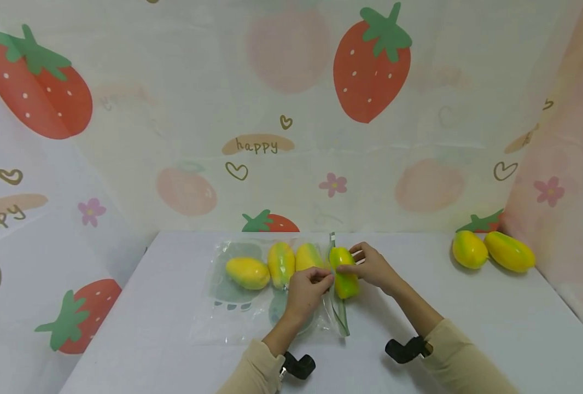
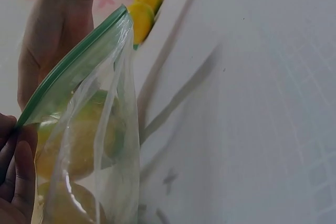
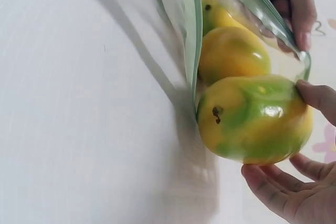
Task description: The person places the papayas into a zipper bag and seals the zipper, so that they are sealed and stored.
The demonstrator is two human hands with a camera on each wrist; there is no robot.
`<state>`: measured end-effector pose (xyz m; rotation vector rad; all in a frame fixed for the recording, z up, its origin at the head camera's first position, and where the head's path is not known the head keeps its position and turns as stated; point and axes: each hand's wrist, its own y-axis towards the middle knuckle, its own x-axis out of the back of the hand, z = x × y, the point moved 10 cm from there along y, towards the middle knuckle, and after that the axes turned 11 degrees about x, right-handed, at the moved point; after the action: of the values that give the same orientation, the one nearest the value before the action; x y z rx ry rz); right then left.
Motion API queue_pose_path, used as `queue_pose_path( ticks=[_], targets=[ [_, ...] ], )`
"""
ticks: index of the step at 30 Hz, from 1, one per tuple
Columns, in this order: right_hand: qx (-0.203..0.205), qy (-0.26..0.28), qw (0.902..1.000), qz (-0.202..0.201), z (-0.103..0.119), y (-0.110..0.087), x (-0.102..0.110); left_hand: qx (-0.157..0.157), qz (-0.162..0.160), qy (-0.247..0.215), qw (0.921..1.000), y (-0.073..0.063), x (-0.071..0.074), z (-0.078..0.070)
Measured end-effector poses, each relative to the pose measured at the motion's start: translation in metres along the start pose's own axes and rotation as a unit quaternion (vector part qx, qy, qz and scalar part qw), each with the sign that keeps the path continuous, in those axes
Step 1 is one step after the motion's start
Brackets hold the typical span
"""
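Right grip (image 1: 374, 268): a yellow-green fruit (image 1: 345, 284) is grasped by it, with the thumb set on one side and the fingers on the other. By such a hold, it is judged, the rounded body is steadied while the end facing the bag is left uncovered. The fruit is held at the mouth of a clear bag (image 1: 232, 327); how much of it is already within cannot be told.

By the left grip (image 1: 302, 295), the green zip edge (image 2: 71, 66) of the bag is pinched. In the right wrist view, the two sides of this edge are seen parted around the mouth, and the pinch is presumably made so that the thin film is not allowed to fall together.

The bag is laid flat on the worktop (image 1: 134, 339), with its mouth turned toward the right grip, so that little reach seems to be needed. Inside, three fruits (image 1: 247, 273) are lined up in a row, by which the film is apparently weighted and propped.

Two more fruits (image 1: 510, 251) are placed side by side at the far right of the worktop, well apart from the bag, where the work is probably not obstructed by them.
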<state>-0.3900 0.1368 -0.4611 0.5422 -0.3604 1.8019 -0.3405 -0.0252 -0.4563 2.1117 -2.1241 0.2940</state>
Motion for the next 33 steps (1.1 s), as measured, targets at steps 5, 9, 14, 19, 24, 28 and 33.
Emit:
queue_pose_path(
  ticks=[5, 9, 14, 19, 24, 28, 33],
  targets=[
    [-0.017, 0.001, 0.9998, -0.012, -0.001, 0.001, -0.007, -0.010, -0.003, 0.006, 0.9999, 0.000, 0.000, -0.002],
    [-0.016, -0.002, 0.9997, -0.016, -0.001, 0.000, -0.009, -0.015, 0.002, 0.005, 0.9999, 0.000, 0.000, -0.004],
    [0.011, -0.006, 0.9999, 0.008, 0.000, -0.001, -0.012, -0.015, 0.010, -0.001, 0.9998, 0.002, 0.000, -0.002],
    [0.036, 0.014, 0.9990, 0.020, 0.001, 0.001, -0.015, -0.010, 0.020, -0.005, 0.9997, 0.000, 0.000, -0.006],
    [0.054, 0.037, 0.9978, -0.014, -0.002, 0.003, -0.015, -0.014, 0.031, -0.002, 0.9994, 0.000, -0.002, -0.007],
    [0.057, 0.057, 0.9963, -0.031, -0.001, 0.003, -0.018, -0.021, 0.023, 0.012, 0.9994, 0.003, -0.004, -0.003],
    [0.061, 0.049, 0.9965, -0.031, 0.002, 0.003, -0.021, -0.027, -0.002, 0.032, 0.9991, 0.003, -0.001, -0.006]
  ],
)
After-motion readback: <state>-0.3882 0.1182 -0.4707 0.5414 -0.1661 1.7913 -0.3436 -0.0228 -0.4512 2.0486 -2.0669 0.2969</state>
